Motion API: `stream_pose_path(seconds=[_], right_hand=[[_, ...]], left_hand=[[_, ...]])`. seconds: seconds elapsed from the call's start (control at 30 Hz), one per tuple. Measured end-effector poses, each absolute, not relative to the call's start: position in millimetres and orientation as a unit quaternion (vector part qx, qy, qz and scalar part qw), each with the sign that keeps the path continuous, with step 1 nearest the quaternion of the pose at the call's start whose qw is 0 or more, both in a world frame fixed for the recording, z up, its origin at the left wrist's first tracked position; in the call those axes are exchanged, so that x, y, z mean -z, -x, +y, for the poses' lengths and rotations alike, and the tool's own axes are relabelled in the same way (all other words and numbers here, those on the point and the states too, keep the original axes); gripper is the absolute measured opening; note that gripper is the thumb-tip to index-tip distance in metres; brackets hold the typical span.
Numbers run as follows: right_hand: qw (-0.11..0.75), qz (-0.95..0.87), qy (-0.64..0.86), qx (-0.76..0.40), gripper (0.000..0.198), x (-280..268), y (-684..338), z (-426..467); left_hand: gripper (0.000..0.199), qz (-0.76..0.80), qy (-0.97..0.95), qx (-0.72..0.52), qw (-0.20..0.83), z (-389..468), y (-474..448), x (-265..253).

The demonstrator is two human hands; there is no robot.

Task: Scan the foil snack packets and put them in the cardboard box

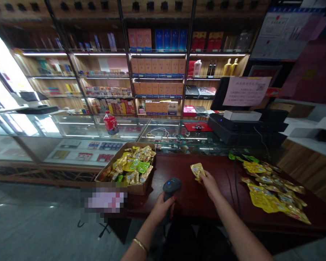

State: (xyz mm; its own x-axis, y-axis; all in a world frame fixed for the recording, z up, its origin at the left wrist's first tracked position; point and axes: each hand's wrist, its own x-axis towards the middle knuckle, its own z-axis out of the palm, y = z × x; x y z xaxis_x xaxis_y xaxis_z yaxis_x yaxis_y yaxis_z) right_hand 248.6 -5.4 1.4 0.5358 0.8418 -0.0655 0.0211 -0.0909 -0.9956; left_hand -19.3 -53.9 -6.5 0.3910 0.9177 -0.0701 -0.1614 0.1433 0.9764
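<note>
My left hand (162, 208) is wrapped round the handle of a dark barcode scanner (171, 185), whose head shows a small blue light. A gold snack packet (197, 170) is pinched in my right hand (209, 184), held over the dark red table (184, 206) to the right of the scanner. Left of both hands, a cardboard box (147, 186) is filled with gold and green packets (132, 165). On the table's right side lies a loose spread of similar packets (271, 192). The print on the held packet is too small to read.
Behind the table stand glass display counters (78, 127) bearing a red bottle (110, 123) and a mouse (198, 127) on a red pad. A monitor (220, 94) with a paper sheet stands at the back right. A cable (237, 188) crosses the table right of my right hand.
</note>
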Motion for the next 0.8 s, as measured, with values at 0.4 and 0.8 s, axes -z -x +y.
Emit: stream_pose_path(seconds=[0.4,0.8], right_hand=[[0.528,-0.487,0.535,-0.445,0.046,-120,-114,111],[0.395,-0.28,0.87,-0.091,0.077,-26,-355,2]], left_hand=[[0.06,0.397,-0.491,-0.416,0.655,-52,21,10],[0.055,0.377,-0.49,-0.41,0.671,-47,23,12]])
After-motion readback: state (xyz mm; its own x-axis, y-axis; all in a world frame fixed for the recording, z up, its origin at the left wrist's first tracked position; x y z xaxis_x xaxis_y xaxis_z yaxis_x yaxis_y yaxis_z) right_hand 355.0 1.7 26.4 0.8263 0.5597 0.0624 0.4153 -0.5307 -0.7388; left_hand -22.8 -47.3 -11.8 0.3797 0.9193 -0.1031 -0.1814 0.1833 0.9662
